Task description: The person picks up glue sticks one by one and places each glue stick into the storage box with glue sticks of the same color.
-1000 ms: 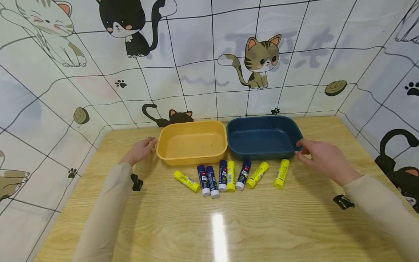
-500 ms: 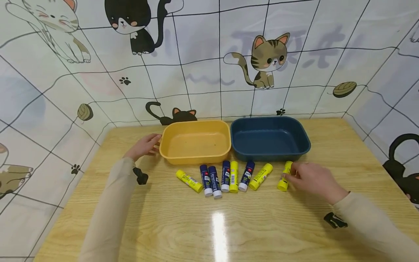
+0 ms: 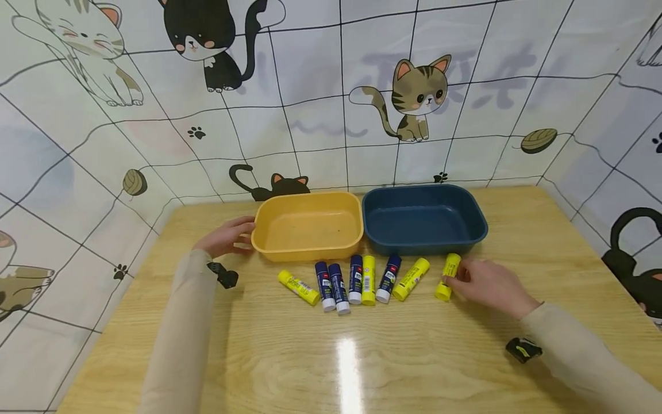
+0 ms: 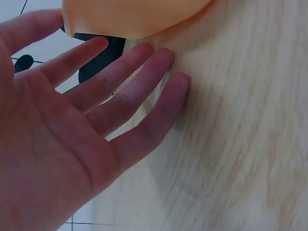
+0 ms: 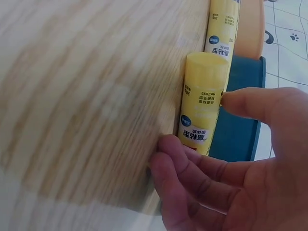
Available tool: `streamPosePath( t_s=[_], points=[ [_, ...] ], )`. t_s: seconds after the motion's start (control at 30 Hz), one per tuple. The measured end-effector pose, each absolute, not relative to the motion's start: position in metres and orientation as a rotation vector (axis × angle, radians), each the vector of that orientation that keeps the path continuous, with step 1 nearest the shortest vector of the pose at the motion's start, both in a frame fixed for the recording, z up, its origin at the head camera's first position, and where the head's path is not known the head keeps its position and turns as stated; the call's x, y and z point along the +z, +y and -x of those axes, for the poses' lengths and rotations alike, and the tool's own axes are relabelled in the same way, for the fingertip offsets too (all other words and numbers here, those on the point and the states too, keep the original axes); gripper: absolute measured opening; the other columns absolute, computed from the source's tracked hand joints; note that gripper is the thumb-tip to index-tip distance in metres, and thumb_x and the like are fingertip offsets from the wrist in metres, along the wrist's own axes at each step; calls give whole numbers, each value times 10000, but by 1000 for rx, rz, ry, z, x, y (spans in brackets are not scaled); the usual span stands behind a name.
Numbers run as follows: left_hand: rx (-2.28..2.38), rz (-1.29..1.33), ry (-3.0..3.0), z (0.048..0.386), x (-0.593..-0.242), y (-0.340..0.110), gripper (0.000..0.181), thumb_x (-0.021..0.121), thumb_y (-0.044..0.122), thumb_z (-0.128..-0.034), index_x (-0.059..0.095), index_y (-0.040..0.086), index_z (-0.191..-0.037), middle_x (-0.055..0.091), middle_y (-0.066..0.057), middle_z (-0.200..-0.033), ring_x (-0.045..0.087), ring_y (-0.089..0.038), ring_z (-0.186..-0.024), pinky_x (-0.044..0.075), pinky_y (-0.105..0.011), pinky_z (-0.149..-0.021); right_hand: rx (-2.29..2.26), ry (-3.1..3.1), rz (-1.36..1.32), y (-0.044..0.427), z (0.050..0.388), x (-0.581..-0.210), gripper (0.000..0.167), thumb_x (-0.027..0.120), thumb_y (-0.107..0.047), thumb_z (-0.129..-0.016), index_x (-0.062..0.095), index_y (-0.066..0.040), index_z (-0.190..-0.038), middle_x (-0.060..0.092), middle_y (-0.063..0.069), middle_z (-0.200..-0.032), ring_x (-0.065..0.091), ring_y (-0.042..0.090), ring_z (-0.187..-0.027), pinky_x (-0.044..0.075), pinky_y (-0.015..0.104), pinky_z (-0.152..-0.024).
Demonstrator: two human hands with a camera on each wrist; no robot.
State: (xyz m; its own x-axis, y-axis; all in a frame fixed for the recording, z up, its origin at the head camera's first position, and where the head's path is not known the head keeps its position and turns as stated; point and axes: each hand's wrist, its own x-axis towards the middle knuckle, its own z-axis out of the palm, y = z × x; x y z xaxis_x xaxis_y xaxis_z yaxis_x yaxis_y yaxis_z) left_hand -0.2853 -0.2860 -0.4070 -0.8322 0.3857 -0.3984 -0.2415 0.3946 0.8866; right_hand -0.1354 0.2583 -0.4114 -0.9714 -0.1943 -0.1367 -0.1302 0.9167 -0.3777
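Coming off the blue bin (image 3: 414,249), the right hand (image 3: 491,284) now pinches the rightmost yellow glue stick (image 3: 451,264) on the table (image 3: 284,356) just in front, so that one's basically in hand, while the left hand (image 3: 226,237) sits, fingers loose, by the yellow bin (image 3: 310,253).

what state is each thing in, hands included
Rightmost yellow glue stick: pinched
Right hand: pinching rightmost yellow glue stick
Left hand: relaxed, beside yellow tray
Three other yellow glue sticks: lying on table
Four blue glue sticks: lying on table
Yellow tray: upright, no sticks inside
Blue tray: upright, no sticks inside
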Motion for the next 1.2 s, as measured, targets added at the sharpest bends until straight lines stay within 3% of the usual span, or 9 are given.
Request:
streamPosePath(
  t_s=[0.2, 0.33, 0.5, 0.73, 0.87, 1.03, 1.2],
  points=[
    [1491, -122, 2086, 283, -406, -285, 603, 438, 290, -1036, 173, 107, -1546, 349, -216, -1410, 542, -279, -1087, 432, -489, -971, -553, 2877, 253, 258, 137, -409, 347, 634, -424, -888, 592, -100, -774, 469, -26, -574, 428, 142, -496, 318, 293, -459],
    [1497, -126, 2112, 282, -404, -281, 613, 425, 222, -1036, 111, 234, -1562, 319, -210, -1436, 497, -341, -1156, 415, -509, -983, -549, 2878, 267, 257, 137, -409, 337, 627, -409, -894, 585, -97, -773, 466, -25, -573, 424, 142, -496, 315, 292, -462],
    [1460, -184, 2178, 283, -401, -275, 624, 406, 173, -1026, 105, 290, -1560, 269, -200, -1488, 440, -427, -1234, 414, -544, -970, -546, 2885, 288, 256, 138, -410, 326, 625, -390, -897, 572, -94, -772, 461, -28, -568, 417, 136, -492, 308, 288, -462],
    [1345, -213, 2281, 282, -397, -262, 669, 344, 127, -988, 29, 229, -1569, 96, -186, -1577, 372, -421, -1279, 398, -573, -971, -552, 2887, 305, 256, 139, -413, 338, 612, -407, -909, 540, -109, -766, 443, -29, -565, 407, 135, -488, 293, 286, -466],
    [1238, -284, 2408, 284, -399, -256, 653, 339, 150, -1020, -20, 159, -1565, 3, -199, -1592, 333, -420, -1334, 348, -553, -1023, -564, 2890, 306, 257, 139, -414, 346, 612, -417, -912, 527, -114, -767, 437, -30, -569, 405, 136, -490, 288, 285, -468],
    [1030, -425, 2712, 289, -401, -249, 597, 362, 161, -1042, 74, 41, -1550, 81, -233, -1578, 106, -411, -1427, 117, -537, -1124, -571, 2894, 300, 256, 139, -414, 343, 617, -410, -908, 526, -113, -764, 439, -29, -574, 405, 136, -494, 288, 284, -469],
    [963, -462, 2903, 293, -408, -246, 507, 383, 123, -1028, 267, -19, -1501, 185, -332, -1514, 150, -479, -1396, 149, -582, -1102, -583, 2895, 298, 254, 139, -413, 331, 622, -394, -909, 527, -110, -766, 436, -31, -565, 401, 134, -488, 286, 281, -463]
  ],
)
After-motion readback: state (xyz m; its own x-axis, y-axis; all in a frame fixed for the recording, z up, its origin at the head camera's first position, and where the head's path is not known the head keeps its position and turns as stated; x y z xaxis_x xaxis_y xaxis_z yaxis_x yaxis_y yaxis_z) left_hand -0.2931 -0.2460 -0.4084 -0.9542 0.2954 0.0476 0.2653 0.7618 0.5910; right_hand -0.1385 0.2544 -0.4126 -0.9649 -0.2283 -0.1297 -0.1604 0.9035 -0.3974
